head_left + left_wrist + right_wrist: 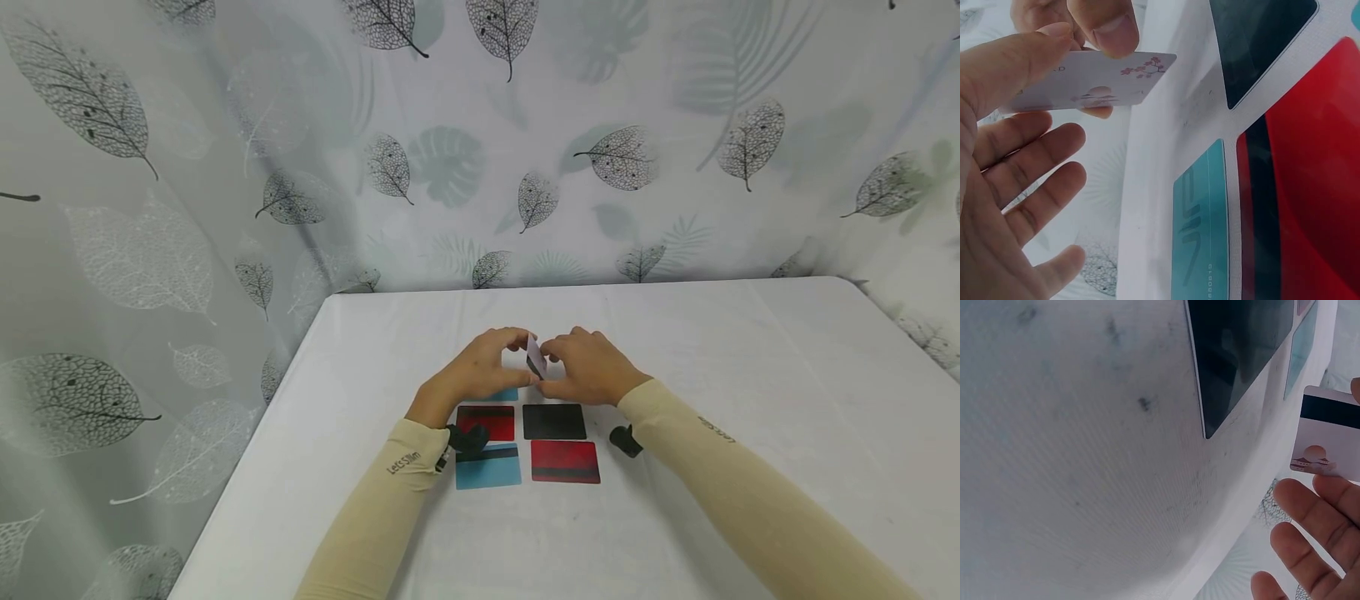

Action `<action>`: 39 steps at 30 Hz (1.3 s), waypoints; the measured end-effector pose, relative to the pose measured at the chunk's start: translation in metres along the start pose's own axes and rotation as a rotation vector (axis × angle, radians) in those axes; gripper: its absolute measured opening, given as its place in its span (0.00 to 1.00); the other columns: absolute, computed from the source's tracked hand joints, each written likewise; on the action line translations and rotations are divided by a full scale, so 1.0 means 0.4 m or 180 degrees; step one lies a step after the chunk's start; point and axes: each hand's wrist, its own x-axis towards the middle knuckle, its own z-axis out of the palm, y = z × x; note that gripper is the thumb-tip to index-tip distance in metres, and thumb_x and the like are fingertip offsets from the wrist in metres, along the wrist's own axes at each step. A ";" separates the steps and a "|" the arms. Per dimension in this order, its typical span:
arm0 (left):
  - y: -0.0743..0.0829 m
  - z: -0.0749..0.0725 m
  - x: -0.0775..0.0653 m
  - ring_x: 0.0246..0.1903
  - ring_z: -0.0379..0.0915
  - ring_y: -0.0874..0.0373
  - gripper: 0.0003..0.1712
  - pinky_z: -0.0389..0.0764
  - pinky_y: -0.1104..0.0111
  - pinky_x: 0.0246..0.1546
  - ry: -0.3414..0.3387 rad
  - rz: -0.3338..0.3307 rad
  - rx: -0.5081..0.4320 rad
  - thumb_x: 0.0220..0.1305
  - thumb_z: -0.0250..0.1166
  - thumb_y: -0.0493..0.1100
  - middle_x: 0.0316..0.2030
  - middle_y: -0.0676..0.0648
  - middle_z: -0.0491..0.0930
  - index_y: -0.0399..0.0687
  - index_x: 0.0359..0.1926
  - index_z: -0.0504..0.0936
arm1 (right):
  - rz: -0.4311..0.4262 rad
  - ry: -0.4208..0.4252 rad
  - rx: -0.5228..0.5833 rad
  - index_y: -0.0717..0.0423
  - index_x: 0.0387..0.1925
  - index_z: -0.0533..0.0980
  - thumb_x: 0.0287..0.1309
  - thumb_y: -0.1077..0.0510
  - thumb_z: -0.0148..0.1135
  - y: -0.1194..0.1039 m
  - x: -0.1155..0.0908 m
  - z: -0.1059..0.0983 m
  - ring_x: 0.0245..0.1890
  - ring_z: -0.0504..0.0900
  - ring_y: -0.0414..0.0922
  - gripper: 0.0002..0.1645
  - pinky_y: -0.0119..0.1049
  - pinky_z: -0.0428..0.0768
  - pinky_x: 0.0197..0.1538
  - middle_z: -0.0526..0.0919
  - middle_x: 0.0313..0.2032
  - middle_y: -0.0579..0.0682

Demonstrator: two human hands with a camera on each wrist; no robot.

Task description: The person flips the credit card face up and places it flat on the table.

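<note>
Both hands hold a pale pink-white card [534, 355] upright above the table. A dark magnetic stripe runs along one face, seen in the right wrist view on the card [1332, 434]; the other face [1100, 75] shows small pink blossoms. My left hand [483, 367] pinches one end with its thumb on the printed face, while its other fingers spread apart. At the opposite end, the right hand [588, 367] pinches the card between thumb and finger, its remaining fingers loosely bent. Below the hands lies a black card [553, 422], beside a red card [504, 425].
Nearer the front lie a blue card [487, 473] and another red card [565, 462]. Another blue card [507, 394] is partly hidden under the left hand. The white tabletop [720, 375] meets a leaf-patterned curtain [450, 217] behind.
</note>
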 end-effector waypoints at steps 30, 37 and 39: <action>-0.001 0.012 -0.003 0.63 0.75 0.49 0.31 0.78 0.55 0.63 0.0064 -0.0263 0.0100 0.65 0.74 0.52 0.60 0.44 0.80 0.47 0.62 0.72 | -0.0047 0.0199 0.0382 0.55 0.65 0.76 0.59 0.46 0.60 -0.008 -0.009 -0.006 0.49 0.80 0.53 0.33 0.57 0.77 0.53 0.86 0.50 0.55; -0.003 0.015 0.001 0.64 0.75 0.48 0.32 0.77 0.54 0.64 0.0025 -0.0185 0.0170 0.66 0.74 0.50 0.59 0.44 0.81 0.44 0.63 0.71 | -0.0100 0.0291 0.0446 0.54 0.67 0.73 0.60 0.42 0.63 -0.011 -0.004 -0.007 0.51 0.80 0.53 0.37 0.56 0.77 0.55 0.85 0.53 0.55; -0.005 0.018 0.003 0.63 0.76 0.47 0.31 0.77 0.54 0.63 0.0039 -0.0154 0.0197 0.65 0.75 0.49 0.58 0.44 0.81 0.43 0.62 0.72 | -0.0151 0.0312 0.0466 0.54 0.66 0.74 0.59 0.42 0.64 -0.011 -0.003 -0.008 0.51 0.80 0.53 0.37 0.56 0.78 0.55 0.85 0.53 0.55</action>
